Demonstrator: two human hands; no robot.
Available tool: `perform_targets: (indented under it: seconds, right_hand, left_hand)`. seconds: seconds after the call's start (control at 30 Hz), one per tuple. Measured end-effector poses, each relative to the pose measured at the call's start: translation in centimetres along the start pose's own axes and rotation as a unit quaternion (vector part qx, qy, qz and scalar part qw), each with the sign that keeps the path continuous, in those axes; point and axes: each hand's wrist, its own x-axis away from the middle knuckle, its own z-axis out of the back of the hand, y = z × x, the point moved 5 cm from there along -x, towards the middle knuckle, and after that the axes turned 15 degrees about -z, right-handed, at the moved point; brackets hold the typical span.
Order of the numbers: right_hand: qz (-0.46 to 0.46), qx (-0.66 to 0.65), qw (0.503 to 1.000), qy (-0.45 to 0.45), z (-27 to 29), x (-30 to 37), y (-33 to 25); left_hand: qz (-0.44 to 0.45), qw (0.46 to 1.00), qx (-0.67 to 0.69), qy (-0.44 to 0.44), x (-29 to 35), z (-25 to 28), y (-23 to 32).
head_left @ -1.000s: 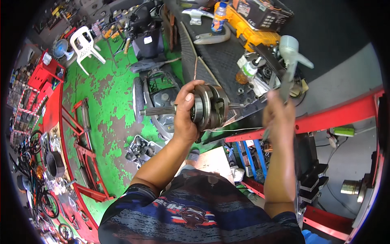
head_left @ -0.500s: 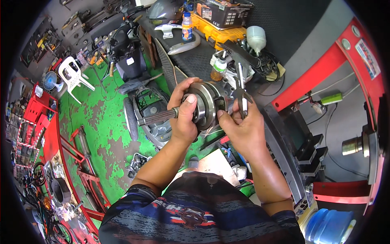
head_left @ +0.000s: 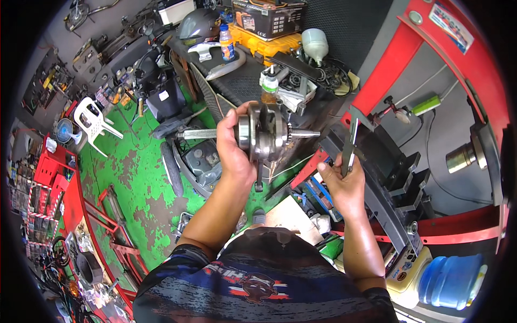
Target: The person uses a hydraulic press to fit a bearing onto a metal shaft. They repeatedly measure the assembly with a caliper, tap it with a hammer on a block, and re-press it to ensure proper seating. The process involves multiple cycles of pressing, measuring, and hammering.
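A steel crankshaft (head_left: 274, 132) is held up in front of me, its splined shaft end (head_left: 199, 134) pointing left and its thinner end pointing right. My left hand (head_left: 236, 156) is wrapped around its left side, thumb on the bearing journal. Below the crank webs hangs the connecting rod (head_left: 259, 180). Apart from it, to the right, my right hand (head_left: 344, 185) grips a vernier caliper (head_left: 351, 148), tilted nearly upright with its long end pointing up. The caliper's jaws are partly hidden by my fingers.
A red press frame (head_left: 388, 70) with dark steel blocks (head_left: 401, 177) stands at the right. Ahead is a black-matted bench (head_left: 237, 81) with bottles, a helmet (head_left: 196, 27) and a yellow case (head_left: 264, 43). Scooter parts (head_left: 199, 159) lie beneath the crankshaft. A blue water jug (head_left: 449, 282) lies lower right.
My right hand has drawn the caliper away from the crankshaft, to the right and down. The crankshaft has turned so its shaft lies more level, with its webs and rod showing.
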Motion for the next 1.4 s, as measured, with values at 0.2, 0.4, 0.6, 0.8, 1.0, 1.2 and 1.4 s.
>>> perform_targets:
  seconds: [0.2,0.4,0.6,0.8,1.0,1.2,1.4]
  right_hand:
    - [0.006,-0.134,0.991,0.029,-2.0,-0.1,6.4]
    - [0.006,-0.217,0.976,-0.019,-4.4,0.2,6.3]
    - [0.009,-0.122,0.992,-0.018,-2.9,1.0,8.3]
    - [-0.002,-0.124,0.991,0.052,2.8,3.7,7.7]
    - [0.140,-0.039,0.986,0.081,11.9,6.4,0.5]
    - [0.239,0.248,0.936,0.081,12.8,7.6,-8.8]
    - [0.313,0.387,0.867,0.038,11.2,5.7,-10.0]
  left_hand:
    - [0.188,0.964,0.185,0.035,2.3,-4.0,-2.6]
    - [0.194,0.961,0.199,0.000,3.9,-6.7,-4.7]
    - [0.201,0.951,0.235,-0.025,4.6,-8.5,-5.4]
    - [0.197,0.958,0.208,0.013,4.6,-8.9,-4.5]
    - [0.166,0.971,0.161,-0.056,5.6,-9.2,-4.7]
    - [0.212,0.975,0.053,-0.035,7.1,-9.8,-5.5]
    - [0.330,0.941,0.058,-0.046,9.1,-9.8,-6.8]
